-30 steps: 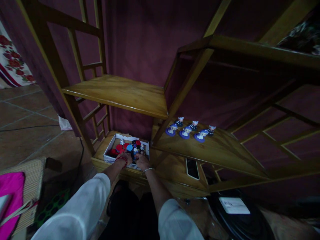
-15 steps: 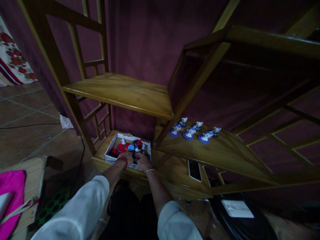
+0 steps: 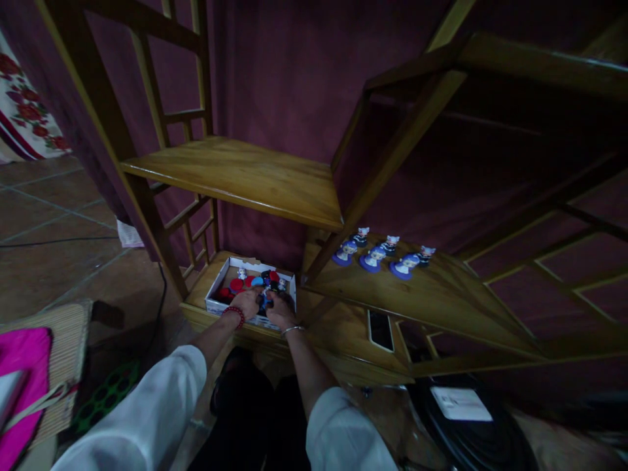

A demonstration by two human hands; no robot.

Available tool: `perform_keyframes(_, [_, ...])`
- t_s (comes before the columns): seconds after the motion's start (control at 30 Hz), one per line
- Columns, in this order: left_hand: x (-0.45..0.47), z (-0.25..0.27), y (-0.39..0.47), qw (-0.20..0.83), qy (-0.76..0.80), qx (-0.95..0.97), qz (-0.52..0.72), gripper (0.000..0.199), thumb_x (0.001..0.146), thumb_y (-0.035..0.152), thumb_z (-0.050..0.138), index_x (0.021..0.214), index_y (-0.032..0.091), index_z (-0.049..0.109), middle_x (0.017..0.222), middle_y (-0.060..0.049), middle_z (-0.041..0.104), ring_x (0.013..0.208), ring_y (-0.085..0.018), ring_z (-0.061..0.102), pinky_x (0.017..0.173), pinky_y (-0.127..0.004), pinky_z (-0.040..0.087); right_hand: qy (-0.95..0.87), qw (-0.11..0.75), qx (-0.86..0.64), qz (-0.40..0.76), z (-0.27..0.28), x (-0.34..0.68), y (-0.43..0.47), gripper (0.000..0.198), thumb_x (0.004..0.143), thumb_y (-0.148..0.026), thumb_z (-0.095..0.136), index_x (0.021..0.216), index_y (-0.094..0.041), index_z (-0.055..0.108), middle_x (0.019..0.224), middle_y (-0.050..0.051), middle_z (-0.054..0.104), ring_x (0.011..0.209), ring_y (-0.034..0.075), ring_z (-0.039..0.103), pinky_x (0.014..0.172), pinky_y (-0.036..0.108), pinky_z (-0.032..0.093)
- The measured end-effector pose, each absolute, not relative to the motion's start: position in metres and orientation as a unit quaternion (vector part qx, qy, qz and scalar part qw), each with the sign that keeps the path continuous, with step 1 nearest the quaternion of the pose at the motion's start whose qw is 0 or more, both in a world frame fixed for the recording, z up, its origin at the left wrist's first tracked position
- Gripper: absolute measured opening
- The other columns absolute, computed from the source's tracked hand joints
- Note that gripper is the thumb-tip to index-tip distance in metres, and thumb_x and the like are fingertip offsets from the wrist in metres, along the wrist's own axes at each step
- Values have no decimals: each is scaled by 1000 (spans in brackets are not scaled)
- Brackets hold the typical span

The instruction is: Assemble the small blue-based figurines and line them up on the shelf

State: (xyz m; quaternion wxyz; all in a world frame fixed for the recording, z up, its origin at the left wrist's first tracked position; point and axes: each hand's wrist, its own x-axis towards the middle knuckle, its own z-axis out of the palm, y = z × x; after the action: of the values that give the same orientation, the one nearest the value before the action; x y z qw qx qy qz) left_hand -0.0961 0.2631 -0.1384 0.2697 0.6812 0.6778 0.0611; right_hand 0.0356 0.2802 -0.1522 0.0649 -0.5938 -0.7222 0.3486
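Observation:
A shallow white cardboard box point(image 3: 214, 306) on the low shelf holds small figurines and round red, blue and black pieces. My left hand point(image 3: 248, 303), with a red bead bracelet at the wrist, reaches into its front part with fingers curled. Close beside it my right hand point(image 3: 279, 310), wearing a silver bangle, has its fingers closed too. Between the fingertips shows a small dark and blue piece point(image 3: 265, 301), too small and shaded to name. A small white figurine point(image 3: 242, 274) stands at the back of the box, and red discs point(image 3: 236, 285) lie left of the hands.
Several figurines with purple hair and round bases point(image 3: 373, 259) stand in rows on the right shelf point(image 3: 441, 301), dark-clothed ones behind. A phone point(image 3: 381, 330) lies on the lower shelf. Above the box juts a wooden shelf point(image 3: 235, 175). A slanted post point(image 3: 392, 150) divides the bays.
Both hands have moved slightly inside the box, and a blue piece now shows between the fingers. The blue disc behind them is partly covered now. The view has shifted a little.

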Motion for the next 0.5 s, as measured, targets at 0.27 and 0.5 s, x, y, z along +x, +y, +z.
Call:
perform_keyframes(0.27, [-101, -142, 264, 323, 692, 625, 164, 37, 80, 25, 44, 115, 24, 53, 105, -2, 64, 97, -16, 58, 83, -22, 42, -715, 54, -599, 356, -149, 36, 281, 58, 74, -16, 46, 131, -26, 34, 117, 3, 56, 105, 18, 54, 85, 26, 41])
perform_keyframes(0.5, [-98, -142, 267, 307, 694, 643, 104, 35, 83, 22, 37, 115, 22, 53, 111, -2, 61, 98, -13, 57, 81, -19, 42, -726, 51, -589, 350, -151, 36, 280, 59, 73, -15, 48, 131, -26, 35, 118, 3, 56, 105, 18, 54, 86, 25, 41])
